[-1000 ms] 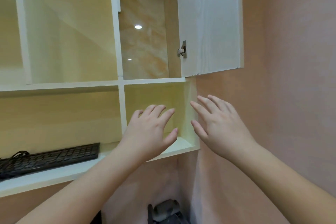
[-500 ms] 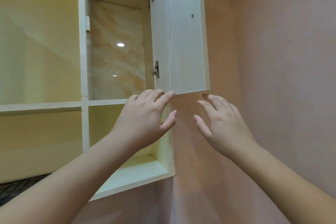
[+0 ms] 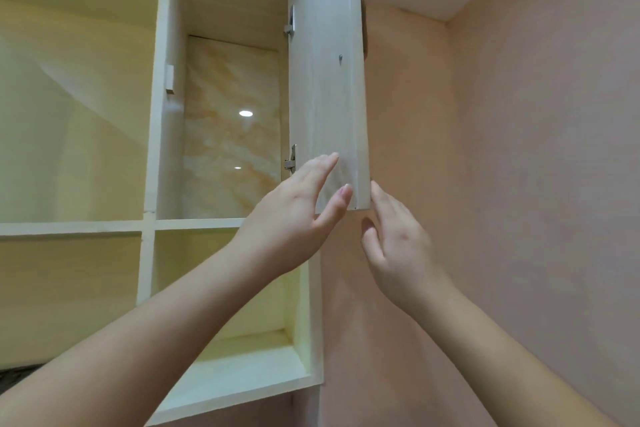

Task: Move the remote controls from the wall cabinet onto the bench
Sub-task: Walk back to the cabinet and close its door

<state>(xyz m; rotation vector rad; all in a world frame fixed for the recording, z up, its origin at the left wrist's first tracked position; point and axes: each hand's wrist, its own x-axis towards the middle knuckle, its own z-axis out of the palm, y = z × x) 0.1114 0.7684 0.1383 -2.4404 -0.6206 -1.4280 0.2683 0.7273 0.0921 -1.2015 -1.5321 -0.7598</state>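
The white wall cabinet (image 3: pixel 152 135) has an open upper compartment with a marble-look back panel (image 3: pixel 232 135). Its door (image 3: pixel 327 80) stands swung out, edge toward me. My left hand (image 3: pixel 294 215) lies with straight fingers against the door's inner face near its bottom corner. My right hand (image 3: pixel 398 246) reaches up on the door's outer side, fingertips at the lower edge. No remote control shows in the frame. The bench is out of view.
A pink wall (image 3: pixel 519 184) runs close on the right behind the door. Below the open compartment is an open cubby (image 3: pixel 242 350). A larger open bay (image 3: pixel 69 114) lies to the left. Two metal hinges (image 3: pixel 291 159) hold the door.
The view has tilted up and toward the door. Both hands have risen from in front of the lower cubby to the bottom corner of the door; the keyboard has dropped out of view.
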